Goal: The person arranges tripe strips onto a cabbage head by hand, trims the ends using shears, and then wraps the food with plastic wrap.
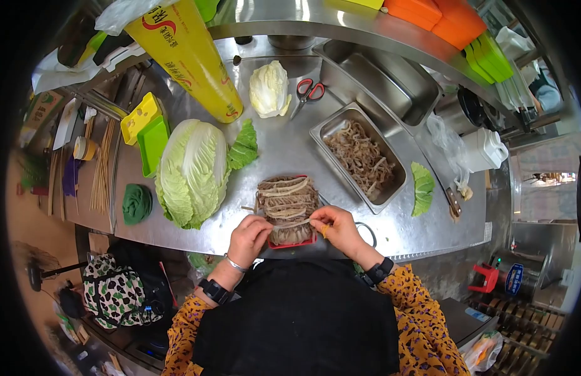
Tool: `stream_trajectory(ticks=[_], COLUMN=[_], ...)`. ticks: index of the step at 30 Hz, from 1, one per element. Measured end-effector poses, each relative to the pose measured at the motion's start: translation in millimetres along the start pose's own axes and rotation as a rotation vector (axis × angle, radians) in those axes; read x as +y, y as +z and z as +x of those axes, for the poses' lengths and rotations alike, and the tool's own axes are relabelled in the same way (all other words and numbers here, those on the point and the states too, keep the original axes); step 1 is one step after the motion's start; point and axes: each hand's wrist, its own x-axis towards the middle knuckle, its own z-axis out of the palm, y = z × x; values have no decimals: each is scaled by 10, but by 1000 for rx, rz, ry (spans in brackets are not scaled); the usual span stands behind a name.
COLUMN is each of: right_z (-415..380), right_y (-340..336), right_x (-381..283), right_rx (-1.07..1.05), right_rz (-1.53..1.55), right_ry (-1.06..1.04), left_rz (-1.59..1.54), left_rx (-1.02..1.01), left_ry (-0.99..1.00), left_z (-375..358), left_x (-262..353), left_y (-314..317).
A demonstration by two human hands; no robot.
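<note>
Black cloth apron (297, 316), nearest item, covering my front; to either side of it, an orange sleeve with dark print (428, 323), black band at each wrist.

Left hand (243, 241): silver bangle at the wrist; thumb and forefinger pressed together on the left end of one pale, narrow, limp strip (290, 224).

Right hand (340, 232): a small yellow item against the fingers; thumb and forefinger closed on the strip's right end.

Strip: long axis side to side, square to my forearms' general reach, lying between both grips, neither hand the nearer. It crosses the near part of one bundle of brownish, shredded strips (287, 194), whose upper lengths run roughly parallel to it. Whether it touches the bundle all along, I cannot tell.

Red-rimmed tray (293, 245): under the bundle, red edge showing on my side and at the far side; directly ahead of the apron, on the steel worktop (275, 147).

Rectangular steel pan of loose brown shreds (399, 182): ahead and to the right, slanting, nearer my right hand.

Large pale-green cabbage (193, 172): ahead and to the left, nearer my left hand.

Red-and-black-handled scissors (310, 91): farther off, beyond the bundle, apart from both hands.
</note>
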Motion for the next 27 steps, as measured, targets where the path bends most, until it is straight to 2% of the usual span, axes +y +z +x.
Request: stream_trajectory(ticks=[1, 4, 7, 9, 11, 13, 15, 16, 19, 21, 27], right_z=[3, 3, -1, -12, -9, 2, 10, 9, 25, 23, -6], right_y=[7, 50, 59, 57, 55, 61, 71, 57, 58, 52, 48], right_x=[16, 70, 78, 66, 39, 5, -30, -9, 95, 116, 168], right_rx=[0, 40, 51, 38, 40, 49, 24, 31, 20, -1, -22], right_rz=[-1, 47, -30, -101, -153, -207, -117, -118, -158, -203, -182], right_ry=[0, 0, 11, -82, -78, -78, 117, 116, 75, -54, -96], left_rz=[16, 22, 37, 65, 95, 91, 79, 72, 34, 8, -101], left_rx=[64, 68, 51, 64, 77, 74, 41, 9, -16, -29, -35], left_ry=[-5, -4, 5, 36, 67, -5, -32, -67, -134, -138, -204], left_z=[6, 18, -11, 19, 27, 40, 36, 27, 1, 2, -34], left_x=[3, -55, -47, -46, -30, -9, -25, -28, -24, -38, -83], left_y=[5, 48, 76, 82, 84, 101, 111, 111, 99, 80, 103])
